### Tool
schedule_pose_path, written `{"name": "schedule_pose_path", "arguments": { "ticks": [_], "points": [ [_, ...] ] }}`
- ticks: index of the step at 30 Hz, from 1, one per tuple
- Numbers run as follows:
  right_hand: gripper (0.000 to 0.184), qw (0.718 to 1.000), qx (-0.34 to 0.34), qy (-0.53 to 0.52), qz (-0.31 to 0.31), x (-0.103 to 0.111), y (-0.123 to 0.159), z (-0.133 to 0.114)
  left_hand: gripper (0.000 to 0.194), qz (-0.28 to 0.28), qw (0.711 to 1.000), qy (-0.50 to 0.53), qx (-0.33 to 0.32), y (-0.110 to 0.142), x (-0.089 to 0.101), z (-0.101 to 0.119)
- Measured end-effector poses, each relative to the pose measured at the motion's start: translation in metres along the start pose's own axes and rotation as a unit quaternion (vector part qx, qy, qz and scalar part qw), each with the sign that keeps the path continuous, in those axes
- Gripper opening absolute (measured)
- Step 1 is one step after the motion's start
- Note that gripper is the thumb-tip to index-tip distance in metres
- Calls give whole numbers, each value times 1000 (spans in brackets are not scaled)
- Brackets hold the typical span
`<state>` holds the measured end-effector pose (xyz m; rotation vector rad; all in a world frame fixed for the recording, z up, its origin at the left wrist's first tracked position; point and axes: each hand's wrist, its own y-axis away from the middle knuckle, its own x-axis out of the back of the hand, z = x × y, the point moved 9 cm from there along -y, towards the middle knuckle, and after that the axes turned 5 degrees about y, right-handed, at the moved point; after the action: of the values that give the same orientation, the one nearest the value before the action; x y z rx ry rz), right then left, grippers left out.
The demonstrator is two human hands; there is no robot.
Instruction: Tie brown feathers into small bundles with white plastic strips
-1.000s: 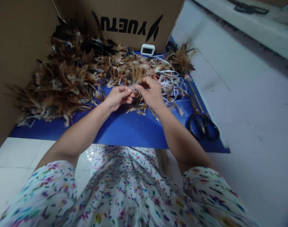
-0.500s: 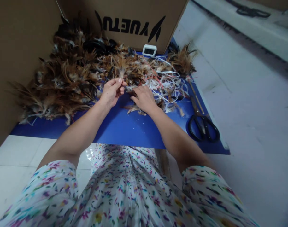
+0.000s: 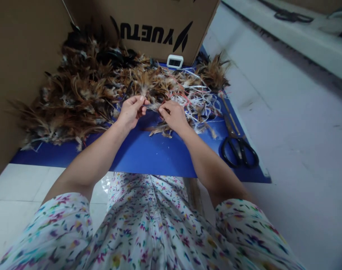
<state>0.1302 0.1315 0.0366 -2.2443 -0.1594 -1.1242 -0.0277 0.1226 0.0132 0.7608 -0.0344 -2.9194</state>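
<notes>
My left hand (image 3: 132, 111) is closed, thumb against forefinger, in a pinch on the base of a bunch of brown feathers (image 3: 144, 83) whose tips fan out away from me. My right hand (image 3: 174, 115) is beside it, thumb and fingertips pressed together at a greyish feather (image 3: 152, 107) that lies between the two hands. Its exact hold is partly hidden by the fingers. Loose small feathers (image 3: 162, 130) lie on the blue table mat (image 3: 148, 155) just below the right hand.
A large heap of brown feather bunches (image 3: 75, 93) covers the left and back. White and red plastic strips (image 3: 200, 99) tangle at right. Black-handled scissors (image 3: 239, 152) and a thin stick (image 3: 229, 114) lie near the right edge. A small white digital display (image 3: 175, 61) stands before a cardboard box (image 3: 154, 15).
My right hand has drawn its fingers together from a flatter, spread pose into a pinch at the feather. The left hand keeps its pinch on the feather bunch, almost unmoved.
</notes>
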Motion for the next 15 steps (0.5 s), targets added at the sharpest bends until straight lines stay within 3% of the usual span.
{"name": "schedule_pose_path", "arguments": {
  "ticks": [3, 7, 15],
  "points": [
    [16, 996, -19, -82, 8, 6, -1, 3, 21, -10, 1000, -6, -2, 1, -2, 0],
    [16, 983, -46, -175, -33, 5, -2, 4, 19, -26, 999, -29, -1, 4, -6, -1],
    [12, 964, -61, -235, -110, 4, 3, -6, 17, -62, 996, -66, 19, 5, -12, -6]
  ]
}}
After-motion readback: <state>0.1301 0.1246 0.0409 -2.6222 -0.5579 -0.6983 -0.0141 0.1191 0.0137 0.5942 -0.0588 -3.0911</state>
